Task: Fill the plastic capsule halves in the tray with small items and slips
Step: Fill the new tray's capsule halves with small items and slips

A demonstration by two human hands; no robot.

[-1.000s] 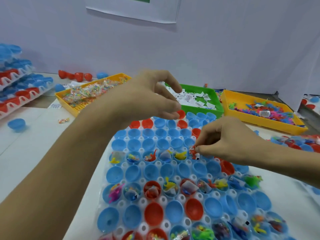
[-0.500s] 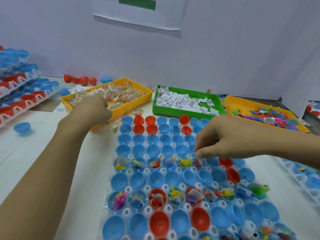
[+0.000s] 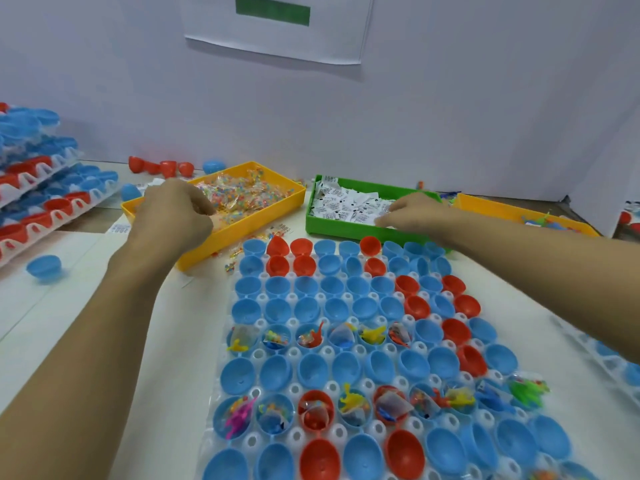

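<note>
A clear tray holds many blue and red capsule halves. One row across the middle and another row nearer me contain small toys and packets; the rest look empty. My left hand is in the yellow tray of bead packets, fingers curled around a packet. My right hand reaches into the green tray of paper slips, its fingers lying fairly straight on the slips.
A second yellow tray with colourful small toys stands at the back right. Stacked trays of capsule halves fill the left edge. Loose blue and red halves lie on the table. A white wall stands behind.
My right hand left the filled capsule row and moved back to the green slip tray. My left hand went from above the capsule tray to the yellow bead tray and stays there.
</note>
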